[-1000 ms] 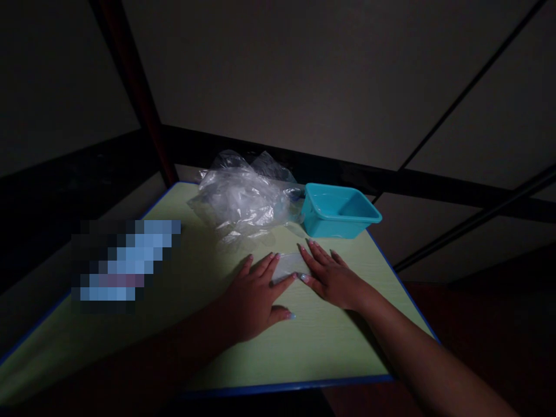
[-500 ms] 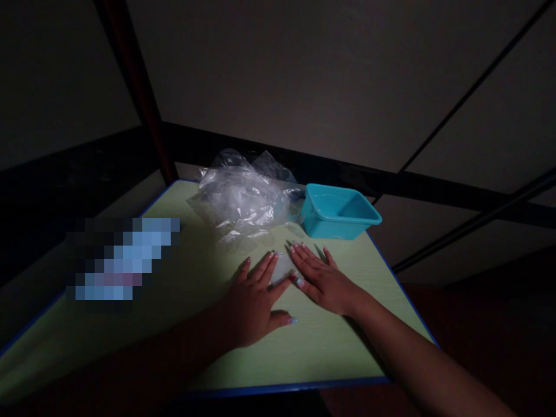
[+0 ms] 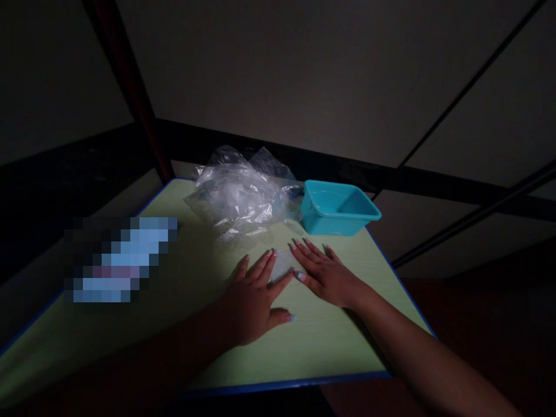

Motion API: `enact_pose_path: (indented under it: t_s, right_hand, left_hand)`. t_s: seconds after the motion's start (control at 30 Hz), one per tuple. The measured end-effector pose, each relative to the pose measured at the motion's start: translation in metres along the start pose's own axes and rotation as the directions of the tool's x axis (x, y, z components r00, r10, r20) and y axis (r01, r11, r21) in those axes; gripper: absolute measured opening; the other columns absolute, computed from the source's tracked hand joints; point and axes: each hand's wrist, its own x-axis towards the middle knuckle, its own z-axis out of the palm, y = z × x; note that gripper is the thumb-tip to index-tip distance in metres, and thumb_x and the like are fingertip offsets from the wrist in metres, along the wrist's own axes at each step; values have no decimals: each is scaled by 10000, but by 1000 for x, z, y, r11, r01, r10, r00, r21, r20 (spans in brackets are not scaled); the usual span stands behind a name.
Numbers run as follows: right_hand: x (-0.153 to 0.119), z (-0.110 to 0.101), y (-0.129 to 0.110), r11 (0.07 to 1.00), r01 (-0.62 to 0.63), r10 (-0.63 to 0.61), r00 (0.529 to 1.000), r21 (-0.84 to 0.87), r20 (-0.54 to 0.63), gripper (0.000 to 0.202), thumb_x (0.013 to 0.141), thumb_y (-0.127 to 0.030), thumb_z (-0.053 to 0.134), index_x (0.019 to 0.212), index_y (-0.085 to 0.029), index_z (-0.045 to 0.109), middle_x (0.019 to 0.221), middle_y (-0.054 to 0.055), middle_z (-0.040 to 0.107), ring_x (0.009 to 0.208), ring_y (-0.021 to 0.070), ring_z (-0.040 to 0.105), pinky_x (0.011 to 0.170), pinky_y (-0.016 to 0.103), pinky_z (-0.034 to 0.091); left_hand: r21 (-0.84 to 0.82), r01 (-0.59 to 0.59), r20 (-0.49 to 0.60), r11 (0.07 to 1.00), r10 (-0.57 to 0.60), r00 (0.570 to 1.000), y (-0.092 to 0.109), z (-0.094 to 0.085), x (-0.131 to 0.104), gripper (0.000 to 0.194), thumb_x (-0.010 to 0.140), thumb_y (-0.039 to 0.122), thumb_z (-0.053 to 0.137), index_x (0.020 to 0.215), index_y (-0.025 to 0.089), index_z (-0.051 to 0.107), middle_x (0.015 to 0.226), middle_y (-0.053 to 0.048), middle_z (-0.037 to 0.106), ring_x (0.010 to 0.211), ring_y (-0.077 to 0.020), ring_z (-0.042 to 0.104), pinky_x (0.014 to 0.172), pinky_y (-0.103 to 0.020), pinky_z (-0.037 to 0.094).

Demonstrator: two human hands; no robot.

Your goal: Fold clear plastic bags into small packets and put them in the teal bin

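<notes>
A small, thin, whitish translucent piece (image 3: 283, 265), perhaps plastic film, lies flat on the pale green tabletop (image 3: 321, 347). My left hand (image 3: 256, 301) rests palm down at its left side, fingers stretched out and apart, with fingertips at its edge. On the other side my right hand (image 3: 328, 275) lies flat, its fingers extended and its thumb close to my left index fingertip. Neither hand grips anything. Parts of the piece's edges are hidden under the fingers.
A heap of crumpled clear plastic bags (image 3: 243, 197) lies at the back of the table. Right of it stands a turquoise plastic basket (image 3: 339, 223). A pixelated blue object (image 3: 125, 258) is at the left edge. Wall panels (image 3: 278, 75) rise behind.
My right hand has shifted slightly, showing a bit more of the whitish piece. My left hand stays nearly still. The whole view has moved a little.
</notes>
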Motion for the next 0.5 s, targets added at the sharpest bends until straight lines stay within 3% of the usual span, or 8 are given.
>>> enact_pose_path:
  t_s: [0.23,0.37,0.5]
  right_hand:
    - [-1,-2,10,994,-106,107,994,-20,31,660,992,-470,285,1538,-221,13,1583,96,93,1461,245,84,1123,605,152]
    - [-1,-3,9,992,-128,129,990,-23,50,687,985,-491,298,1539,-199,16,1582,106,87,1462,245,63,1131,594,128]
    - [0,0,7,991,-136,136,990,-5,33,695,984,-509,286,1539,-196,9,1582,114,83,1461,257,52,1126,607,127]
  left_hand:
    - [30,-10,-11,1000,10,1000,0,1,0,734,850,650,515,1474,305,341,1555,-183,224,1444,-370,164,1093,-640,176]
    - [39,-4,-99,999,7,995,1,3,5,773,859,708,418,1465,230,378,1524,-212,302,1430,-378,217,1107,-631,156]
    - [22,-22,-166,1000,25,986,0,0,10,755,904,677,346,1464,171,372,1550,-201,241,1447,-331,197,1131,-591,154]
